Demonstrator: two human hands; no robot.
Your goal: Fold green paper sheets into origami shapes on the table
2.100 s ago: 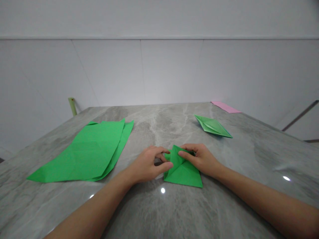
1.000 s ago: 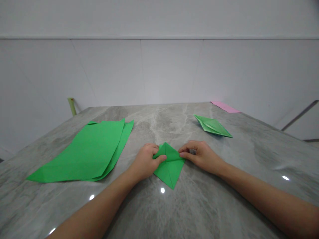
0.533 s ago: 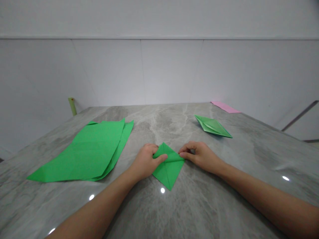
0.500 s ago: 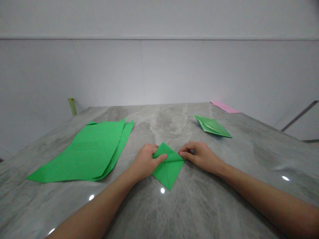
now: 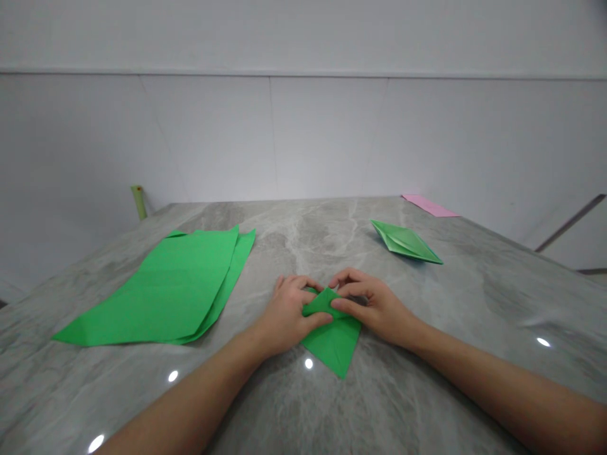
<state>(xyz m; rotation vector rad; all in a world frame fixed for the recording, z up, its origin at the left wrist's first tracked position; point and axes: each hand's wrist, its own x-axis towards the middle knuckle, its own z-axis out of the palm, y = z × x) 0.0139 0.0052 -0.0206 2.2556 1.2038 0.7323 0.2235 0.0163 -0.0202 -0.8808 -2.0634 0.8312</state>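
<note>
A small folded green paper piece (image 5: 334, 340) lies on the grey marble table (image 5: 427, 392) right in front of me, its near corner pointing towards me. My left hand (image 5: 286, 311) pinches its left upper part with thumb and fingers curled. My right hand (image 5: 374, 304) pinches the upper right part, thumb and forefinger pressed onto the paper. Both hands meet over the top of the piece and hide its far corner.
A stack of flat green sheets (image 5: 165, 287) lies to the left. A finished folded green shape (image 5: 404, 241) rests at the back right, with a pink sheet (image 5: 429, 205) beyond it at the far edge. A light green stick (image 5: 138, 201) stands at the back left corner.
The hands have come closer together over the paper's top. The piece has shifted slightly towards me and to the right, and its upper part is now folded in under the fingers.
</note>
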